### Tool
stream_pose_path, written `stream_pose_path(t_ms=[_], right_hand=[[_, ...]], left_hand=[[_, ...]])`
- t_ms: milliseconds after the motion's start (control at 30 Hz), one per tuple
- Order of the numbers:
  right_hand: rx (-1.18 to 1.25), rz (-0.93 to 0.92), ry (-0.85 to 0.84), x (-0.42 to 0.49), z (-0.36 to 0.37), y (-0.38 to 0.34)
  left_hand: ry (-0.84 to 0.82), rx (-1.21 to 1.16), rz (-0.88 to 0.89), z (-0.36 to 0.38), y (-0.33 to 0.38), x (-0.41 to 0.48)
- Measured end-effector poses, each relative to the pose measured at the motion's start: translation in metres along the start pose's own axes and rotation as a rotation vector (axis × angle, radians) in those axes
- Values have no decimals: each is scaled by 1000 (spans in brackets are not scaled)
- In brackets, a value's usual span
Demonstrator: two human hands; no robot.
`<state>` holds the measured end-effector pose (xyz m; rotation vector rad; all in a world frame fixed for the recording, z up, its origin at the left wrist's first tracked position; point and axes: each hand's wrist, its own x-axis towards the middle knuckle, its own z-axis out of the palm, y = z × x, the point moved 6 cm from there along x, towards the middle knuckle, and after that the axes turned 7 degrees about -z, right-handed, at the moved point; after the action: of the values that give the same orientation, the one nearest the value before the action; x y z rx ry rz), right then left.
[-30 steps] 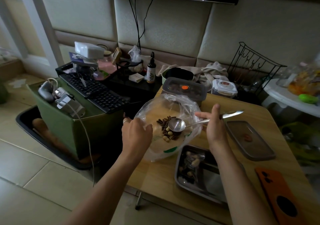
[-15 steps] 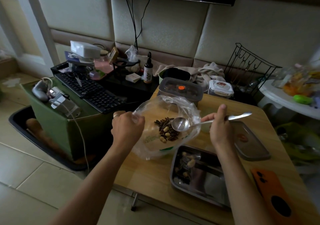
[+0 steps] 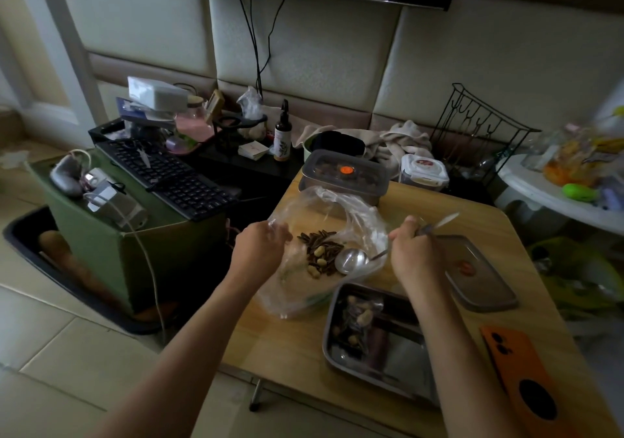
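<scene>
My left hand (image 3: 259, 252): my fingers are curled tight and pinch the left edge of the clear plastic bag (image 3: 361, 225), holding its mouth up and open.
My right hand (image 3: 412, 256): fingers and thumb are wrapped round the handle of the metal spoon (image 3: 351, 261), with the back of the hand to the camera. The handle's end pokes out past my knuckles toward the far right.
The spoon's bowl: it is down inside the bag, just beside the right edge of the pile, and it shows bare shiny metal.
The seeds and nuts (image 3: 320, 252): a heap of dark striped seeds mixed with pale nuts lies in the bottom of the bag, between my two hands.
The bag's place: it sits crumpled on the wooden table (image 3: 290, 346) near the left edge, its near side just beside the far corner of the steel tray (image 3: 398, 366).
The tray: it lies under my right forearm, with a small clear packet (image 3: 358, 319) of the same mix in its far-left part.
The grey lid (image 3: 479, 279): flat on the table, right of my right hand, a red spot on it.
The lidded box (image 3: 344, 177): behind the bag at the table's far edge, with an orange spot on top.
The orange phone (image 3: 520, 380): at the near right of the table, beside the tray.
The keyboard (image 3: 169, 174): off the table to the left, on a green box (image 3: 101, 235).
</scene>
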<state>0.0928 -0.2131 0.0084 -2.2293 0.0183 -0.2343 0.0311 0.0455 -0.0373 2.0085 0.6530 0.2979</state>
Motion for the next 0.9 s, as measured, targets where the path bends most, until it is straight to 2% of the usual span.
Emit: stream_pose_path(t_ms=[67, 133, 233, 467, 633, 833, 900], right_hand=[[92, 52, -35, 0, 4, 4], [226, 121, -68, -2, 10, 9], [240, 130, -99, -4, 17, 8], [95, -38, -14, -4, 10, -17], [-59, -140, -47, -3, 6, -25], [-3, -147, -24, -5, 19, -23], [81, -131, -29, -10, 26, -22]], left_hand=[[-23, 5, 28, 6, 4, -4], [-137, -43, -2, 17, 3, -6], [-246, -34, -49, 31, -3, -6], [-64, -98, -81, 30, -3, 1], [18, -208, 50, 20, 12, -3], [28, -330, 296, 14, 43, -21], [31, -327, 369, 14, 53, -27]])
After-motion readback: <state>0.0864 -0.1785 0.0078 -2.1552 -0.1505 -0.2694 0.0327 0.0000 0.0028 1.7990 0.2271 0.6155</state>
